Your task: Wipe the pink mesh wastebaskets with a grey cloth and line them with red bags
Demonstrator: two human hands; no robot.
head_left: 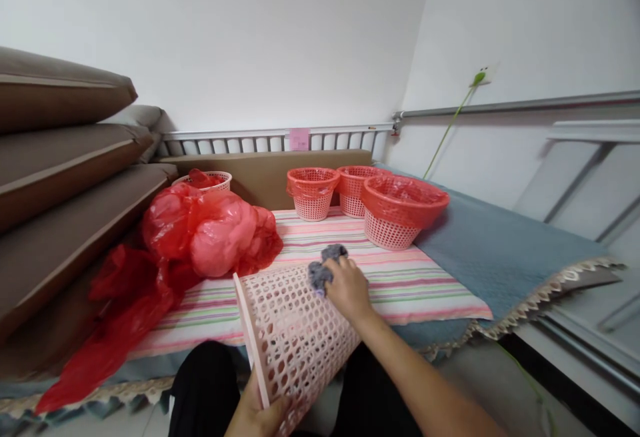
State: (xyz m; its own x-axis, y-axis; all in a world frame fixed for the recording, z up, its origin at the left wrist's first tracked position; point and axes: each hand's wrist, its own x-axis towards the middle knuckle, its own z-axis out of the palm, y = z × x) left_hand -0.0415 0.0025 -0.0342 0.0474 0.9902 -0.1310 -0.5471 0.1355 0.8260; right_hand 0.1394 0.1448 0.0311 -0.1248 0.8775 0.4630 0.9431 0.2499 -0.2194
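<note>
Sideways in the lap, the pink basket opens toward 9 o'clock, left hand gripping its rim at 6 o'clock, right hand closed on a grey cloth at its 1 o'clock.

Pink mesh basket and grey cloth, near centre

The basket, pale pink plastic pierced with small holes, lay tipped on its side, open rim facing near-left, narrower base pointing far-right. The cloth, a crumpled grey wad, was pressed against the basket's upper wall close to the base.
</note>
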